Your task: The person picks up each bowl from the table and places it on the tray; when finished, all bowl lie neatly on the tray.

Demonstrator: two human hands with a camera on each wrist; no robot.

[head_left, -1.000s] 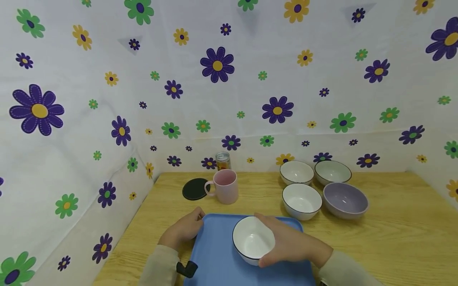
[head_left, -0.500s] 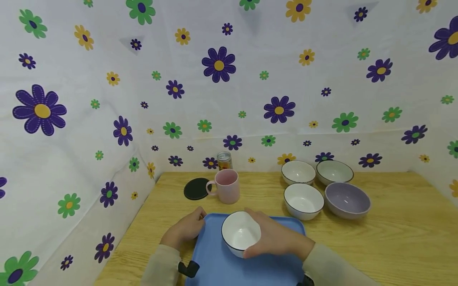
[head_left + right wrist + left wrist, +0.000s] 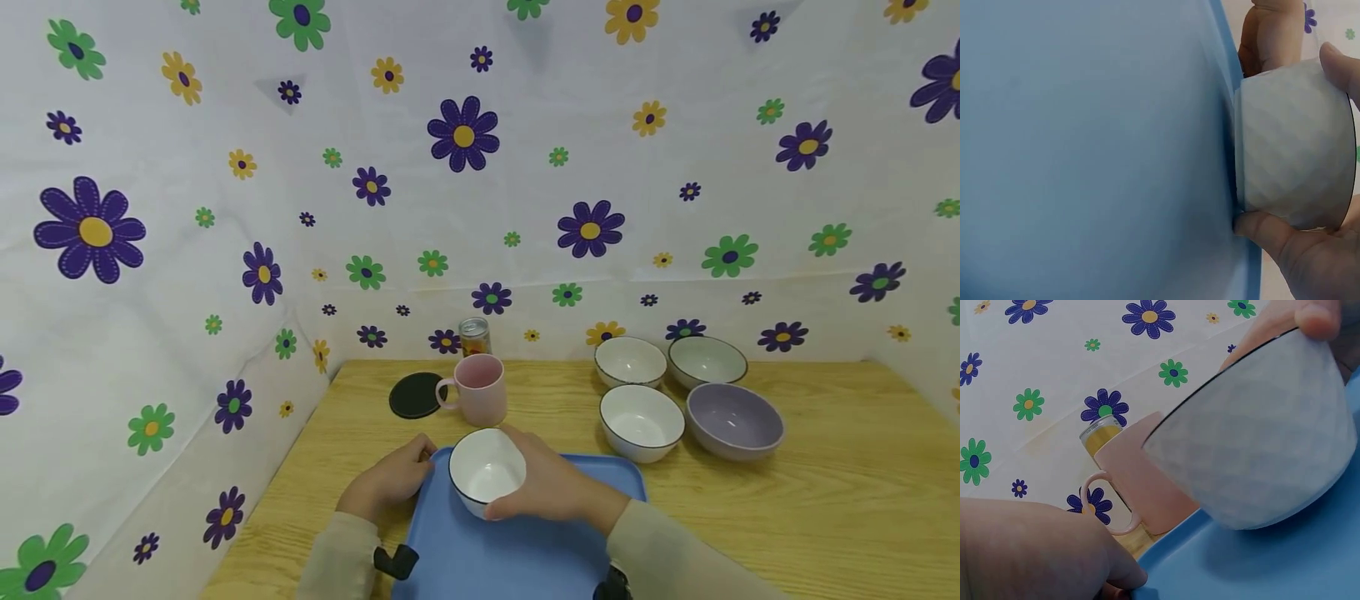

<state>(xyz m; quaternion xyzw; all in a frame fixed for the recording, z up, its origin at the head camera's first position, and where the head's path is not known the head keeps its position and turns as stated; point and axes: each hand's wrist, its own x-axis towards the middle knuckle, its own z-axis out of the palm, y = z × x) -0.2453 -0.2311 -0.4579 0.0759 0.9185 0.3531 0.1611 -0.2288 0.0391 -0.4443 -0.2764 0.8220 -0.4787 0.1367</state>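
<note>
My right hand [image 3: 547, 483] grips a white bowl [image 3: 486, 468] with a dark rim, thumb and fingers spread around its side. The bowl stands upright at the far left part of a blue tray [image 3: 517, 562]. Its faceted outer wall shows in the left wrist view, where the bowl [image 3: 1260, 437] casts a soft shadow close beneath it. My left hand [image 3: 393, 479] holds the tray's far left corner, thumb at the rim; in the left wrist view the other fingers of that hand [image 3: 1041, 550] are mostly hidden.
Beyond the tray stand a pink mug [image 3: 482, 393], a drink can [image 3: 474, 337] behind it and a black round coaster [image 3: 415, 396]. At the back right are several white bowls [image 3: 641, 425] and a purple bowl [image 3: 735, 423]. A flowered cloth [image 3: 420, 217] backs the wooden table [image 3: 825, 483].
My right hand has moved the white bowl leftward and away from me, from the tray's middle to near its far left corner. The left hand stays at the tray's corner.
</note>
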